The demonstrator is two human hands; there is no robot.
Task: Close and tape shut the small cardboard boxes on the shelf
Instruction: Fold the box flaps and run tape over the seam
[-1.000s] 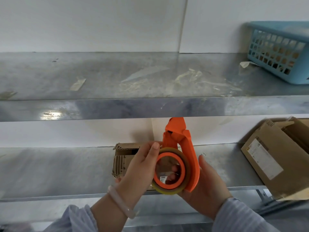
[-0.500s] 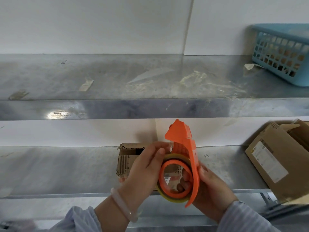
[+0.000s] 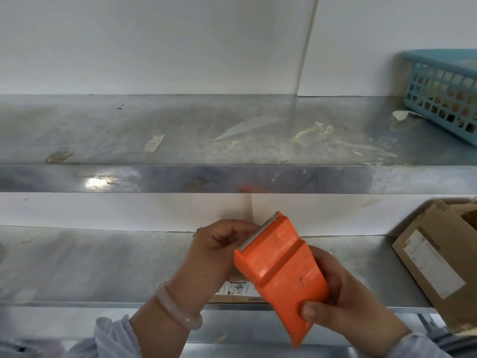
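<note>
An orange tape dispenser (image 3: 281, 272) is held in front of the lower shelf (image 3: 90, 264), its flat back toward me and its toothed blade pointing up-left. My right hand (image 3: 343, 301) grips its lower body, thumb on the front. My left hand (image 3: 219, 251) has its fingers curled at the blade end, apparently pinching the tape end, which is hidden. A small cardboard box (image 3: 237, 290) sits on the lower shelf behind my hands; only a labelled strip of it shows.
A larger open cardboard box (image 3: 436, 264) with a white label leans at the right of the lower shelf. On the upper shelf (image 3: 180, 135) lie tape scraps and, at far right, a blue plastic basket (image 3: 446, 94). A white wall is behind.
The dispenser has turned from showing its tape roll side-on to showing its flat back, and the blade end has tipped toward me. My left hand moved from the roll up to the blade end.
</note>
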